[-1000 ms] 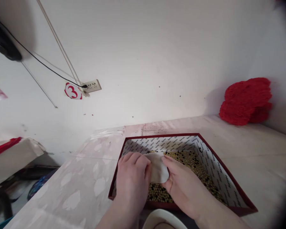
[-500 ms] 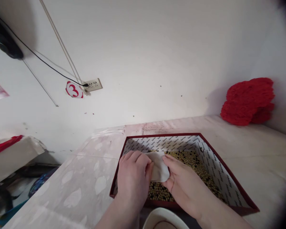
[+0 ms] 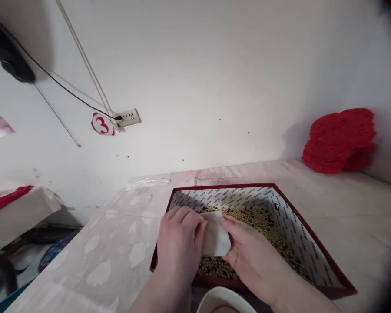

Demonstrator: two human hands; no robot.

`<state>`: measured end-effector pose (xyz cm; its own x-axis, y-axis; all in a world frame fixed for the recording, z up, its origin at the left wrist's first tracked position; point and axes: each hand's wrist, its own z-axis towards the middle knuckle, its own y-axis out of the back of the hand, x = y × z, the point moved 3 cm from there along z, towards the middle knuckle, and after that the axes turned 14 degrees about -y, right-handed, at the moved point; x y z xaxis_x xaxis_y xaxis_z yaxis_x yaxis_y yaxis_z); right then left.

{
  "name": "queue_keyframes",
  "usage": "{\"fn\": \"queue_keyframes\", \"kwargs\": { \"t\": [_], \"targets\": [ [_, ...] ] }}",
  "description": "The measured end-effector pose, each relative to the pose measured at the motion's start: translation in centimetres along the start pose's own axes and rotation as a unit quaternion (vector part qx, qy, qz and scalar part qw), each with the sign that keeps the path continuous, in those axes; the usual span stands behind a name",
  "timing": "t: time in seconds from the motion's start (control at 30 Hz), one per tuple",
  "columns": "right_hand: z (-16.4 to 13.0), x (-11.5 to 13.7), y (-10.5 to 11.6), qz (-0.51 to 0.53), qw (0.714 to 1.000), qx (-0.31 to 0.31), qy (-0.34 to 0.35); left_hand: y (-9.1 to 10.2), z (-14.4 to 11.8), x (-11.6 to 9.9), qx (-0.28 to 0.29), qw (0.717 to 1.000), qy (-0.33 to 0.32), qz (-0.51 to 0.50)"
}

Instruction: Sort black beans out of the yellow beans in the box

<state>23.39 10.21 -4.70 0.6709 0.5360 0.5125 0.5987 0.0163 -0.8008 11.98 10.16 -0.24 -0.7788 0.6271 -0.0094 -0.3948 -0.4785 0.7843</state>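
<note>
Over a dark-red-rimmed box [image 3: 316,230], both hands grip a small flat white piece [image 3: 217,237], whose kind I cannot make out. My left hand [image 3: 180,237] has its fingers curled onto the left edge, with a speck of red showing beside them. My right hand [image 3: 250,248] pinches the right edge between thumb and fingers. Below lie many small round yellowish and black pieces [image 3: 267,221], like beans or beads, covering the box floor. At the bottom edge, partly out of view, a white bowl-like container [image 3: 211,300] stands in front of the box.
A light patterned cloth [image 3: 97,248] covers the table. A red fluffy bundle [image 3: 340,141] rests at the back right against the wall. On the wall are a power outlet [image 3: 129,117] with a black plug and a number sign [image 3: 102,124]. Another covered surface [image 3: 19,213] stands left.
The white piece now sits slightly lower and shows more of its face, with a red speck visible by my left fingers. Both hands keep their hold.
</note>
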Motion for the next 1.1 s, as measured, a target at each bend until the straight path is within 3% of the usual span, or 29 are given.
{"fn": "queue_keyframes", "kwargs": {
  "t": [0.2,0.37,0.43,0.5,0.57,0.63,0.67,0.73,0.83,0.9,1.0,1.1],
  "targets": [
    [0.2,0.2,0.3,0.010,0.999,-0.017,0.047,-0.9,0.0,-1.3,0.038,0.998,-0.047,-0.016],
    [0.3,0.5,0.6,0.040,0.996,-0.064,0.056,1.5,0.1,-0.4,0.058,0.998,0.002,-0.028],
    [0.3,0.6,0.8,0.055,0.992,-0.092,0.068,1.9,-0.4,-1.1,0.095,0.990,-0.054,-0.090],
    [0.4,0.7,1.0,0.062,0.989,-0.113,0.078,1.2,-1.4,-2.4,0.147,0.968,-0.166,-0.119],
    [0.4,0.6,1.0,0.061,0.988,-0.115,0.080,-0.1,-2.8,-3.7,0.195,0.935,-0.281,-0.090],
    [0.4,0.5,0.9,0.056,0.990,-0.107,0.079,-1.3,-3.8,-4.5,0.242,0.905,-0.342,-0.074],
    [0.4,0.5,0.9,0.054,0.990,-0.103,0.079,-1.5,-4.1,-4.6,0.265,0.899,-0.337,-0.088],
    [0.5,0.6,1.0,0.053,0.989,-0.106,0.086,-0.9,-3.8,-4.2,0.291,0.909,-0.268,-0.130],
    [0.6,0.9,1.6,0.058,0.984,-0.125,0.110,0.9,-2.1,-2.3,0.275,0.939,-0.145,-0.145],
    [0.7,1.1,1.9,0.058,0.982,-0.134,0.122,1.1,-1.1,-0.5,0.274,0.948,-0.072,-0.141],
    [0.8,1.2,2.1,0.055,0.980,-0.140,0.133,-0.5,-0.5,2.0,0.308,0.948,0.004,-0.079],
    [0.9,1.1,2.1,0.049,0.977,-0.145,0.146,-2.3,-0.8,2.8,0.345,0.937,-0.003,-0.045]
  ]
}}
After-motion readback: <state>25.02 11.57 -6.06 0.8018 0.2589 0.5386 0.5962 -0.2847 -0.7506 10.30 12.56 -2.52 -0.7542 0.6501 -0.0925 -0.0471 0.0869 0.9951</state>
